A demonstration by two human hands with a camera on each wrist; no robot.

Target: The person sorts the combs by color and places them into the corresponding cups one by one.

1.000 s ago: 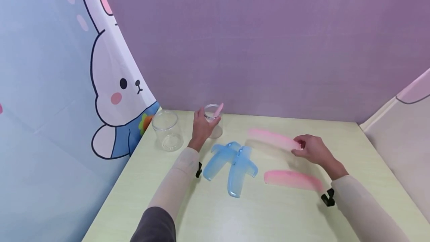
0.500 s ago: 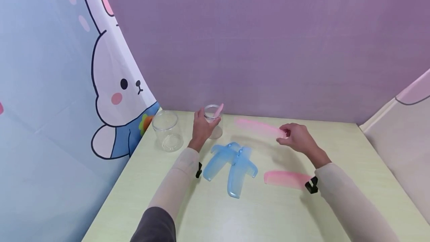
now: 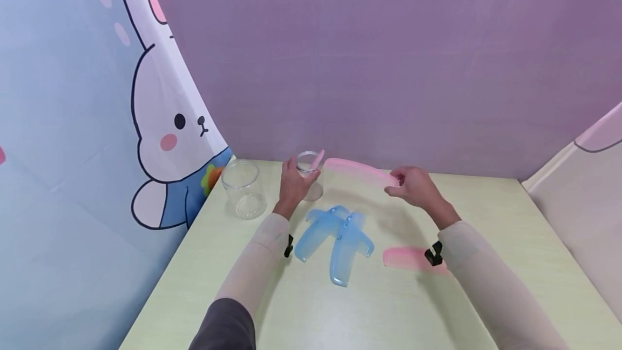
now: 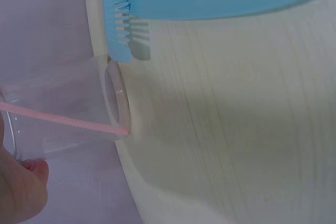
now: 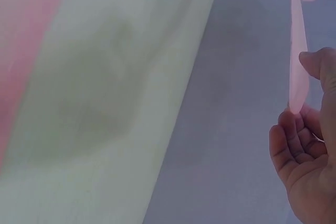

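Note:
My left hand (image 3: 293, 185) grips a small clear cup (image 3: 314, 193) at the back of the table, its fingers around the upper part. Inside leans a pink comb (image 3: 318, 159); the left wrist view shows that comb (image 4: 68, 120) slanting down to the cup's base. My right hand (image 3: 414, 187) pinches a second pink comb (image 3: 359, 170) by one end and holds it above the table. This comb's free end points left, close to the cup's rim; whether they touch I cannot tell. In the right wrist view, thumb and fingers hold the comb (image 5: 298, 61).
Two blue combs (image 3: 345, 253) lie crossed in front of the cup. Another pink comb (image 3: 405, 258) lies under my right forearm, partly covered by it. A larger clear jar (image 3: 245, 193) stands left of my left hand. A purple cloth (image 3: 389, 69) hangs behind the table.
My right hand has moved left and toward the back with its pink comb, bringing the free end beside the cup. My left hand stays on the cup.

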